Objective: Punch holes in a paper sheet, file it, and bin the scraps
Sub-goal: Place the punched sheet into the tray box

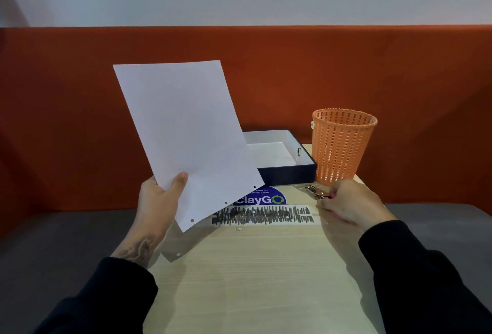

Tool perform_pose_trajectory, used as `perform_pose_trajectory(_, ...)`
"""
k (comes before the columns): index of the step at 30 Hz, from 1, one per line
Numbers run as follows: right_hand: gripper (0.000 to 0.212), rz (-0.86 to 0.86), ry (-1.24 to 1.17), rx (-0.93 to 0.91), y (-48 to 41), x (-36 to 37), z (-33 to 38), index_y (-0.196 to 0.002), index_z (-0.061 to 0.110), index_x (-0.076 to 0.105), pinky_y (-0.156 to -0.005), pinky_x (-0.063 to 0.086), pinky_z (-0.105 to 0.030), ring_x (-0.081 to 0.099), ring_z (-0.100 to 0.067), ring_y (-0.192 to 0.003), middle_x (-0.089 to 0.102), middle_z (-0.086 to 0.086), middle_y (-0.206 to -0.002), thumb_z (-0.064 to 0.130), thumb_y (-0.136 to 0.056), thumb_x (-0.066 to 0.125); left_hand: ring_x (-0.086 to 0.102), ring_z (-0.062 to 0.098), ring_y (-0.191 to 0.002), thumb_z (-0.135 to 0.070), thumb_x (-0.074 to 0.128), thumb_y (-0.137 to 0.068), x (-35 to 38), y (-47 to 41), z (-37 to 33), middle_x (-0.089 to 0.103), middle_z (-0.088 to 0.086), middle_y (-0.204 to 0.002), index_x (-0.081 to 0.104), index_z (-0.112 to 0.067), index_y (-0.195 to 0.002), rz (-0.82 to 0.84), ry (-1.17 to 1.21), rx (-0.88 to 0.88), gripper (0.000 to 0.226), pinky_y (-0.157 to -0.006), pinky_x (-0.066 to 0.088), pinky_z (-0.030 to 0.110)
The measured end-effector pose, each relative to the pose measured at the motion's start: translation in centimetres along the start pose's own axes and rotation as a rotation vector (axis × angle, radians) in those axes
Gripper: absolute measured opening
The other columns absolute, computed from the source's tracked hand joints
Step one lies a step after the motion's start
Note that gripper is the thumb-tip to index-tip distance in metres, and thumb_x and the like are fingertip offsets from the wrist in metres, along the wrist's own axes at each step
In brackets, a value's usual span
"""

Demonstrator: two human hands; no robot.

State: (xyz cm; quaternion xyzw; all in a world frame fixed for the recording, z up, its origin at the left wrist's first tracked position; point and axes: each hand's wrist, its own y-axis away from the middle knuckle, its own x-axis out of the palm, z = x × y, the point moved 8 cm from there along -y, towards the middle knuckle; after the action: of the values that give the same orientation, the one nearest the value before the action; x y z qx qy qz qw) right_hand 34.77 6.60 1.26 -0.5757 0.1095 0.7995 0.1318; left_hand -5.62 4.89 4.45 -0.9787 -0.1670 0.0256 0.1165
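My left hand (157, 200) holds a white paper sheet (183, 131) up above the table, gripped at its lower left edge. Three punched holes show along the sheet's bottom edge. My right hand (348, 204) rests on the table with its fingers curled around a small metal hole punch (315, 192). A tiny white paper scrap (239, 229) lies on the table near the middle. A dark box with a white inside (290, 171) sits open at the back. An orange mesh bin (342, 144) stands to the right of the box.
The light wooden table (261, 275) carries a blue round sticker (262, 198) and a white label with black scribbles (266, 215). An orange padded backrest (399, 73) runs behind the table. A grey seat (53, 240) lies on both sides.
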Motion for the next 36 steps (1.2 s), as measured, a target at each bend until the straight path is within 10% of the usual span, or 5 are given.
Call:
perform_pose_trajectory(4,0.039,-0.092,0.001,-0.065,0.7,-1.5,1.3,-0.104,0.023,0.071,-0.085,0.054,-0.037,0.065,-0.026,-0.101,0.072,0.0,-0.107,0.059,-0.088,0.066,0.072,0.014,-0.086,-0.019,0.062,-0.098,0.5,0.0,-0.3,0.076,-0.001,-0.093,0.07,-0.021,-0.094,0.045,0.049,0.025,0.009,-0.07,0.054,0.03)
perform_pose_trajectory(8,0.055,-0.1,-0.735,-0.329,2.9,-4.3,7.1,-0.142,0.022,0.058,-0.082,0.047,-0.025,0.059,-0.014,-0.119,0.064,0.009,-0.129,0.052,-0.096,0.062,0.076,0.015,-0.084,-0.017,0.064,-0.097,2.2,-0.6,-0.8,0.079,-0.005,-0.091,0.071,-0.02,-0.098,0.132,0.14,-0.01,0.009,-0.074,0.058,0.034)
perform_pose_trajectory(12,0.036,0.019,-1.048,-0.448,3.1,-5.1,12.4,-0.135,0.023,0.06,-0.097,0.051,-0.033,0.065,-0.011,-0.114,0.069,0.012,-0.124,0.034,-0.1,0.063,0.076,0.015,-0.083,-0.015,0.065,-0.096,4.5,-1.9,-2.2,0.08,-0.007,-0.089,0.072,-0.018,-0.1,0.24,0.095,0.015,0.008,-0.076,0.06,0.036)
perform_pose_trajectory(18,0.017,-0.15,-1.11,-0.499,1.4,-5.1,13.1,-0.104,0.027,0.065,-0.085,0.061,-0.04,0.075,-0.017,-0.098,0.079,0.009,-0.101,0.011,-0.102,0.06,0.075,0.02,-0.095,-0.023,0.068,-0.094,5.9,-4.9,-2.3,0.079,-0.002,-0.099,0.071,-0.022,-0.101,0.251,0.129,-0.008,0.008,-0.083,0.06,0.037)
perform_pose_trajectory(36,0.038,-0.061,-1.149,-0.404,0.3,-0.2,10.5,-0.139,0.025,0.051,-0.096,0.054,-0.026,0.064,0.0,-0.111,0.066,0.011,-0.126,0.014,-0.103,0.058,0.071,0.019,-0.086,-0.013,0.054,-0.099,6.3,-5.3,0.6,0.076,-0.005,-0.096,0.068,-0.029,-0.101,0.067,-0.04,0.091,0.022,-0.076,0.057,0.039)
